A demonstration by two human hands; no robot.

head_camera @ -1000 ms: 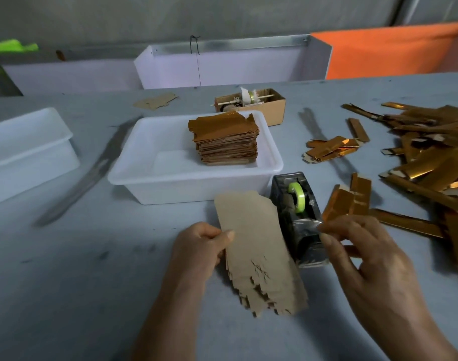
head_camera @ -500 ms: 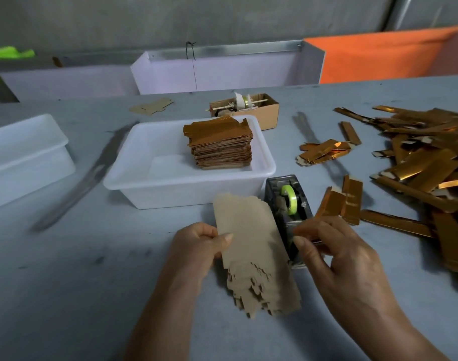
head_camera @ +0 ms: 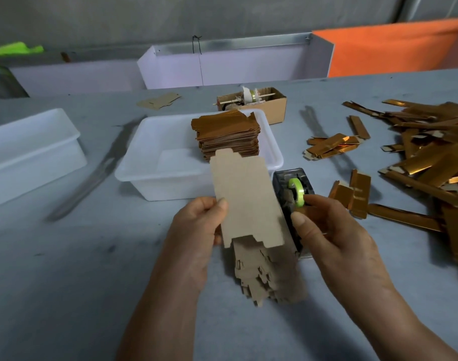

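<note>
cardboard blank (head_camera: pixel 246 196) x1, pinched at its edge by left grip (head_camera: pixel 196 227), lifted over loose blank pile (head_camera: pixel 269 277) x1 on counter | right grip (head_camera: pixel 326 230) curled at tape dispenser (head_camera: pixel 293 178) x1, holding tape or not: cannot tell | risk: one-handed pull tears tape crooked; thin pinch lets blank slip | white tubs (head_camera: pixel 130 175) x2 beyond left grip

The grey surface (head_camera: pixel 66 282) carries a white tub (head_camera: pixel 170 190) at its middle. Left of that tub sits a second white tub (head_camera: pixel 32 157). Behind it are a small cardboard box (head_camera: pixel 274 108) and one flat brown blank (head_camera: pixel 158 101). Just before its right corner stands a tape dispenser (head_camera: pixel 282 190) beside a pile of brown blanks (head_camera: pixel 272 277). Well to the right lie scattered gold pieces (head_camera: pixel 431 162).
</note>
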